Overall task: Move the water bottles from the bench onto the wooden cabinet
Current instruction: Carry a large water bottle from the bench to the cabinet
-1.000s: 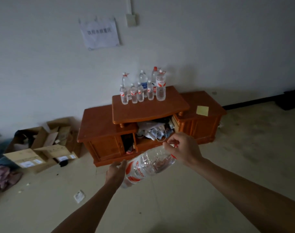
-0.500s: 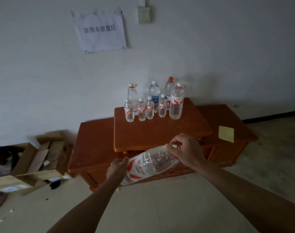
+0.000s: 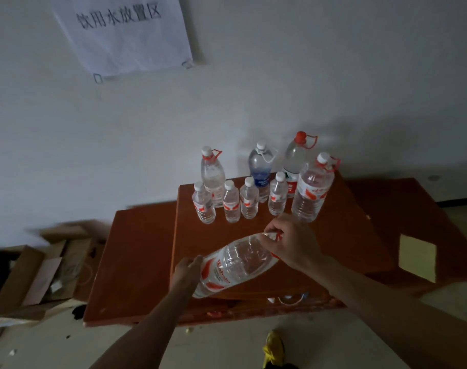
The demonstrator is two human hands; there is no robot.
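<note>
— Well, where is the big water bottle (image 3: pixel 235 265)?
— Up in the air, tilted almost onto its side, over the front of the wooden cabinet (image 3: pixel 136 262). My right hand (image 3: pixel 293 246) pinches its neck at the red carry loop; my left hand (image 3: pixel 187 271) curls round its base.
— And the others?
— Eight bottles (image 3: pixel 253 193) stand upright at the back of the cabinet's raised top: four small ones in a row, four larger ones behind and beside them. A yellow note (image 3: pixel 417 258) lies on the lower right wing.
</note>
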